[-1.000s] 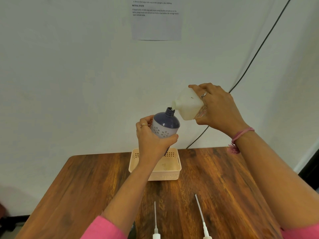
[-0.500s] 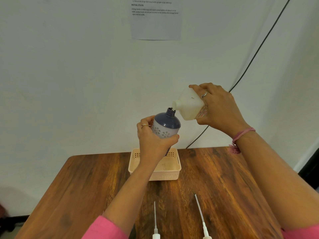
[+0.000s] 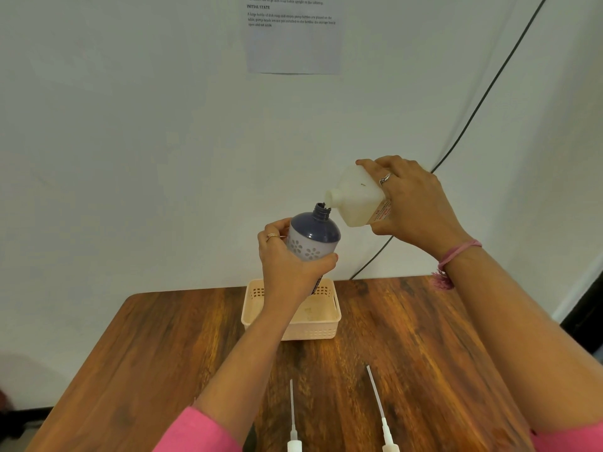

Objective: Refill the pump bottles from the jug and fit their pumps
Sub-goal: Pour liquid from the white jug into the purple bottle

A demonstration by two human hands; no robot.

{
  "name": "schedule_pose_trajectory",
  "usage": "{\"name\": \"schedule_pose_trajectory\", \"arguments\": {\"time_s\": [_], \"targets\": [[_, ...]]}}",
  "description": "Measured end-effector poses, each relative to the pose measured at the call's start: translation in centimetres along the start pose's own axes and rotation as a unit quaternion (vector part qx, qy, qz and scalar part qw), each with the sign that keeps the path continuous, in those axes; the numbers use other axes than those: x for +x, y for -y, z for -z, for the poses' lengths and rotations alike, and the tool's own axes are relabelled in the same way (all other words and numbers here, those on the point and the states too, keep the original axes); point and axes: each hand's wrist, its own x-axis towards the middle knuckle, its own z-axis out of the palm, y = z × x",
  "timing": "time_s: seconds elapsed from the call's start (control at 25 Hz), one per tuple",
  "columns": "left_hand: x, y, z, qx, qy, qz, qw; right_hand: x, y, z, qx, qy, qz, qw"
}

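Left hand (image 3: 288, 256) raised over the table (image 3: 424, 337), fingers and thumb wrapped round the lower body of the pump bottle (image 3: 313, 236), holding it slightly tilted, open neck up. Right hand (image 3: 414, 203) higher and to its right, gripping the base end of the white jug (image 3: 355, 197); jug tipped, spout down-left, right at the bottle's neck. We can't tell whether liquid is flowing. Bottle: dark blue shoulder and threaded neck, pale grey band with white flowers. Below the left hand sits a cream basket (image 3: 313, 331). Near our sleeves, 2 white pumps (image 3: 292, 415) (image 3: 380, 409) lie on the table, dip tubes pointing away.
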Motion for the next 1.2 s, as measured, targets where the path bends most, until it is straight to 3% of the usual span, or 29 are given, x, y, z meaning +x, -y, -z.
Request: {"name": "schedule_pose_trajectory", "arguments": {"time_s": [1.2], "targets": [[-0.19, 0.33, -0.33, 0.000, 0.001, 0.007, 1.000, -0.46, -0.17, -0.19, -0.004, 0.002, -0.002, 1.000]]}}
